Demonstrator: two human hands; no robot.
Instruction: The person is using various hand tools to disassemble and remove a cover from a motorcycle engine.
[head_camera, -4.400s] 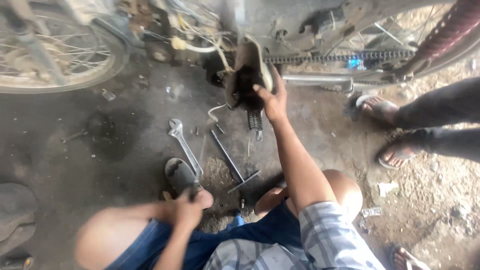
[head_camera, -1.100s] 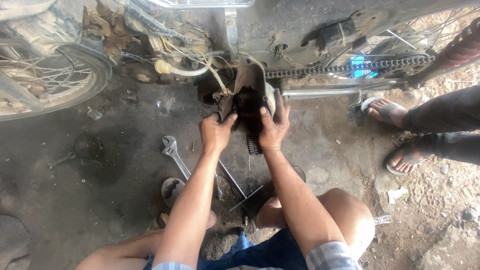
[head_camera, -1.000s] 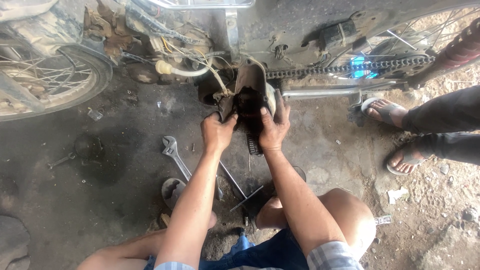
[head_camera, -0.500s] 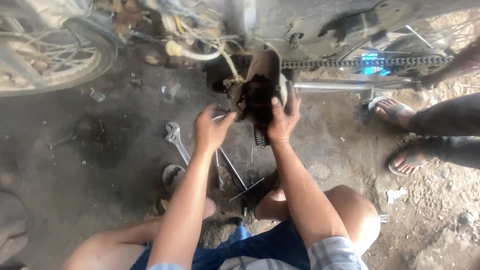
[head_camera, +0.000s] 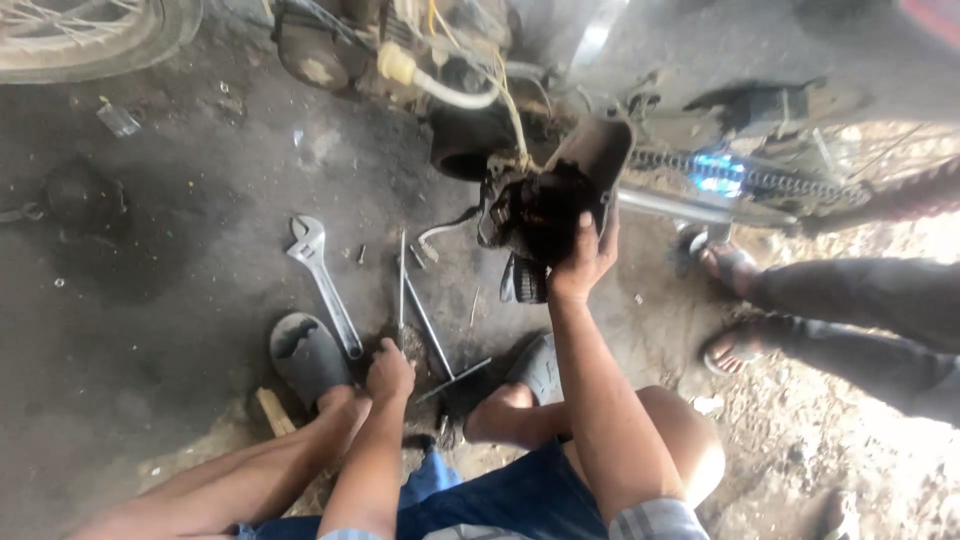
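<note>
My right hand (head_camera: 582, 258) grips the lower edge of a greasy black engine cover (head_camera: 545, 200) that hangs off the side of a motorcycle, with wires running into it. My left hand (head_camera: 390, 370) is down at the ground between my sandalled feet, fingers curled around the near end of a thin metal rod (head_camera: 402, 285). A second rod tool (head_camera: 432, 335) lies crossed beside it. A silver adjustable wrench (head_camera: 322, 275) lies on the dirty concrete just left of that hand.
The motorcycle's drive chain (head_camera: 740, 180) and rear wheel run off to the right, and its front tyre (head_camera: 90, 50) sits at top left. Another person's sandalled feet (head_camera: 730, 310) stand at the right. My left sandal (head_camera: 305, 355) is beside the wrench.
My left hand has left the engine cover and dropped to the rods on the ground. My right hand stays on the cover.
</note>
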